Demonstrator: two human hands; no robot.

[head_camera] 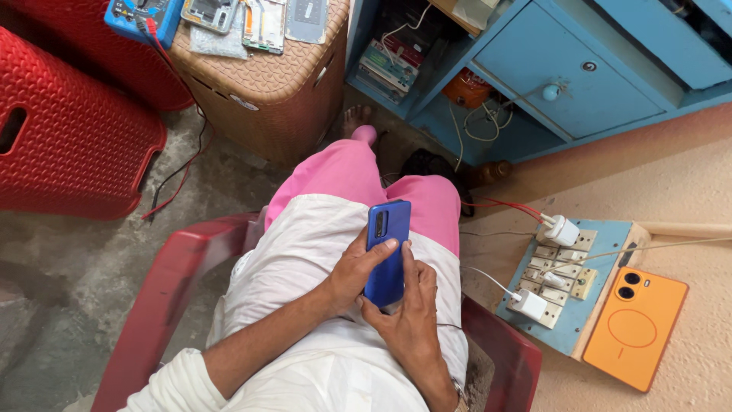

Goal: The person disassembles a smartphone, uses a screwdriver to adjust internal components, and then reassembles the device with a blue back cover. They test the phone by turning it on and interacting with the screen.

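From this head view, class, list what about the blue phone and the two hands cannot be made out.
- Blue phone: its screen side faces down toward the lap, so it is hidden.
- Phone's lower end: covered by the right hand.
- Left hand: its palm lies against the phone; the exact grip is unclear.
- Parts on the brown stool: cut off by the top edge.

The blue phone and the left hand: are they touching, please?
Touching: the head view shows the left hand wrapped around the blue phone, thumb lying across its back.
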